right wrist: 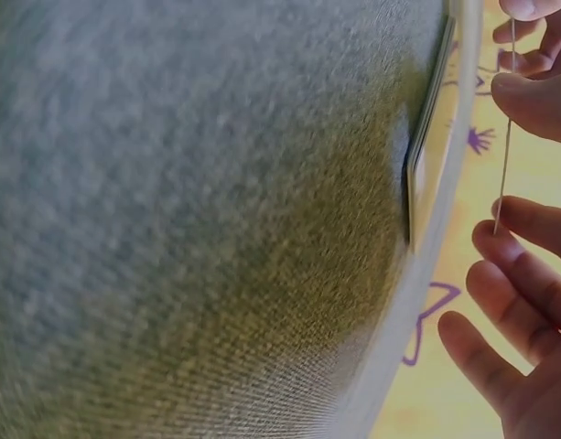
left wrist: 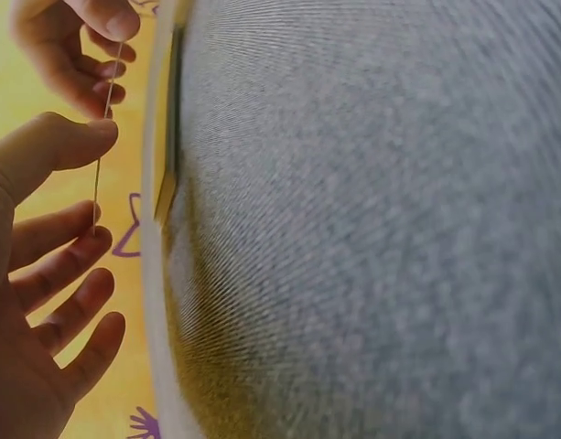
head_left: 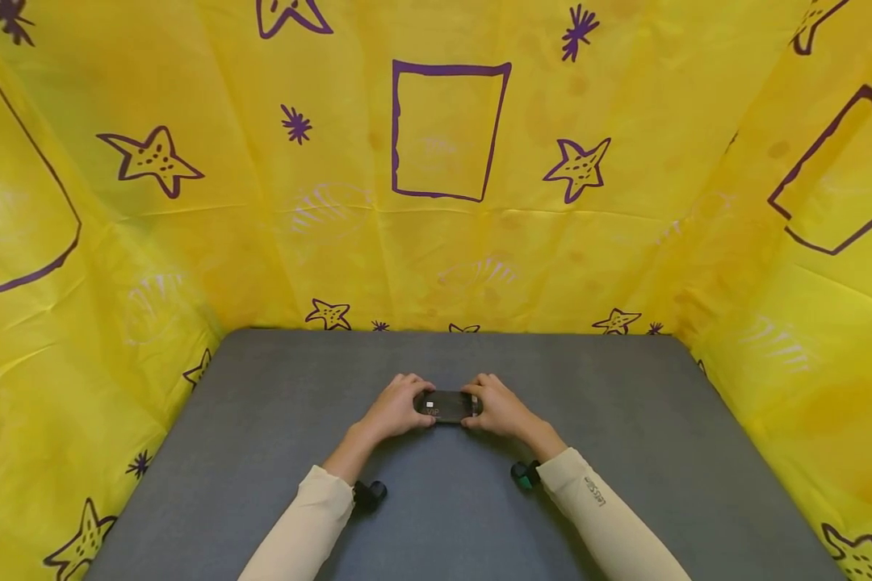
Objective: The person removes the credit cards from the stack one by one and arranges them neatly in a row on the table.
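A black card (head_left: pixel 446 409) marked "VIP", with a small light square near its left end, is held over the table's middle. My left hand (head_left: pixel 401 406) pinches its left end between thumb and fingers. At the opposite end, my right hand (head_left: pixel 500 406) grips it the same way. Seen edge-on in the left wrist view, the card (left wrist: pixel 104 137) is a thin line raised off the table. In the right wrist view, the thumb and fingertips of the right hand (right wrist: pixel 536 293) touch the card (right wrist: pixel 507 151), while the lower fingers stay spread.
The grey table (head_left: pixel 436 500) spreads beneath both arms. A thin flat object (left wrist: pixel 169 128) with a dark edge lies on it, its kind unclear. Yellow cloth (head_left: pixel 349 161) with purple drawings encloses the back and sides. Small dark devices (head_left: pixel 369 495) sit at the wrists.
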